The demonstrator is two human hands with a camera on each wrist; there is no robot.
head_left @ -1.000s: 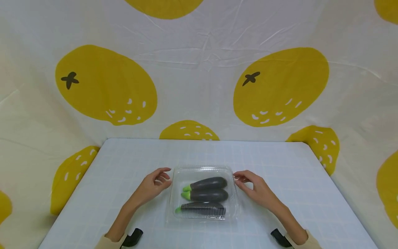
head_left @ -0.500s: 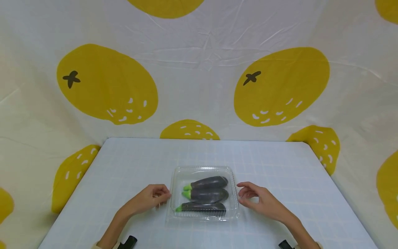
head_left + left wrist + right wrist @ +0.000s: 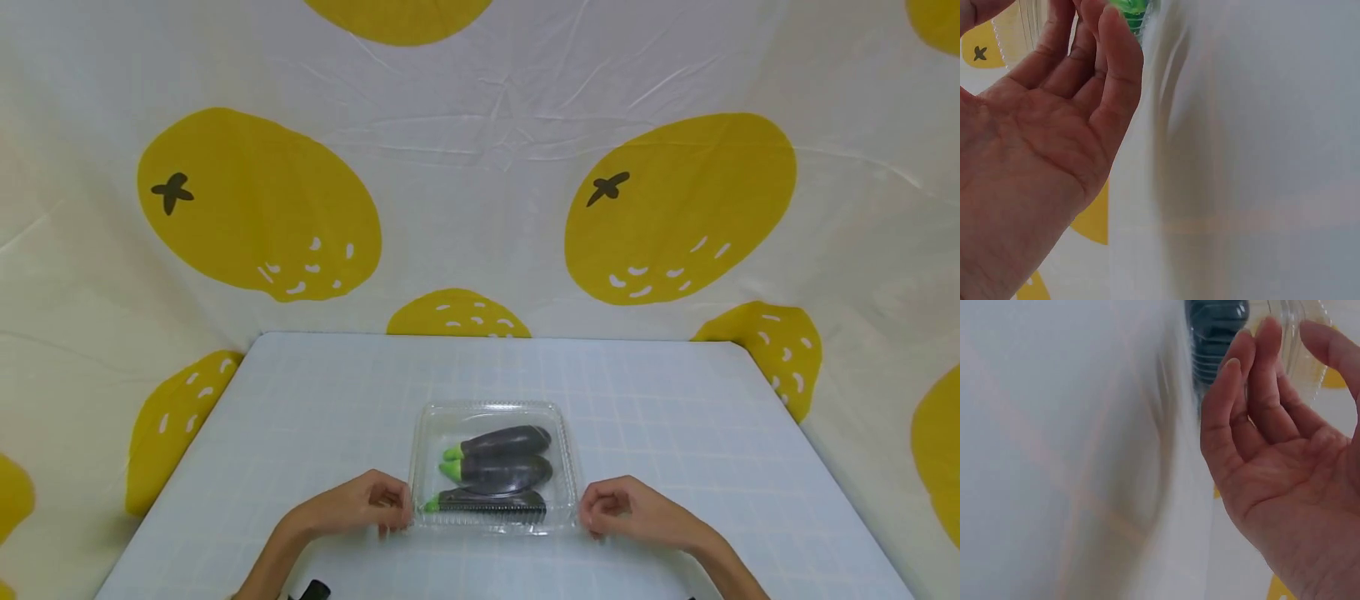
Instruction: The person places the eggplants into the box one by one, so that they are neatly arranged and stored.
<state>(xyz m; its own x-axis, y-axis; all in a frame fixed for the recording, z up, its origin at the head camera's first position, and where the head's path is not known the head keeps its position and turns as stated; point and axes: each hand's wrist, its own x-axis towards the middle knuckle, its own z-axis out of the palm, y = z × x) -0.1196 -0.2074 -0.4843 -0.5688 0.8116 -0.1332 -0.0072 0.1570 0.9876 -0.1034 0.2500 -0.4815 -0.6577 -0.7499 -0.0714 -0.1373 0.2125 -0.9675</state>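
Observation:
In the head view, a clear plastic clamshell container (image 3: pixel 487 407) lies on the table with its lid down. Inside are three dark eggplants with green stem ends: a back eggplant (image 3: pixel 510 439), a middle eggplant (image 3: pixel 510 472) and a front eggplant (image 3: pixel 491 500). My left hand (image 3: pixel 367 502) is at the container's front left corner, fingers loosely bent. At the front right corner is my right hand (image 3: pixel 641 510), similarly bent. The right wrist view shows a gap between thumb and fingertips (image 3: pixel 1269 328), with clear plastic beyond. Whether either hand touches the rim is unclear.
The pale checked table (image 3: pixel 337 375) extends around the container to a back edge against a white cloth (image 3: pixel 472 208) printed with large yellow fruit. Cloth also hangs at both sides. A black wrist device (image 3: pixel 315 590) shows at the bottom edge.
Both hands have moved toward me along the container's sides, from near its back corners to its front corners. The container and the eggplants have stayed about where they were.

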